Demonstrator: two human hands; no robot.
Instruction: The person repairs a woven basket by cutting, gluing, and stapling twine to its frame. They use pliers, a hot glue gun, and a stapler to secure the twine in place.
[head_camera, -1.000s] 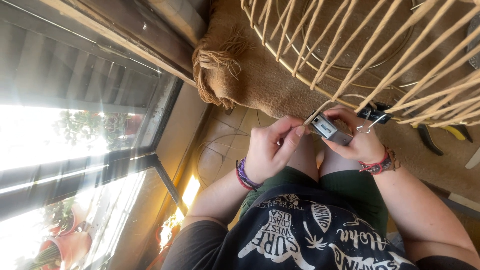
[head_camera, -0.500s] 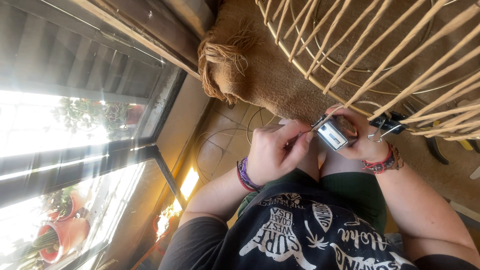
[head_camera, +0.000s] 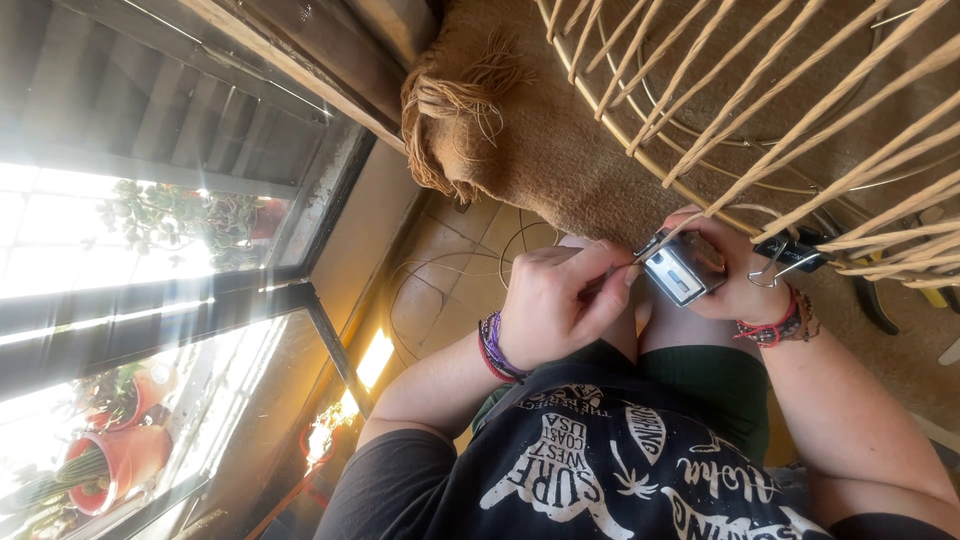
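Left hand (head_camera: 560, 305) pinches a thin strand (head_camera: 655, 243), apparently at its tip; it slants up-right. Right hand (head_camera: 725, 275) grips a small box (head_camera: 680, 272), fingers curled around it.

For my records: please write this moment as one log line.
left hand: pinching reed strand | right hand: holding small metal device | binder clip: on frame

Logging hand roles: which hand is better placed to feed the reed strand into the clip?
Probably the left hand: its fingertips already pinch the reed strand beside the silver clip. The right hand is occupied gripping that clip.
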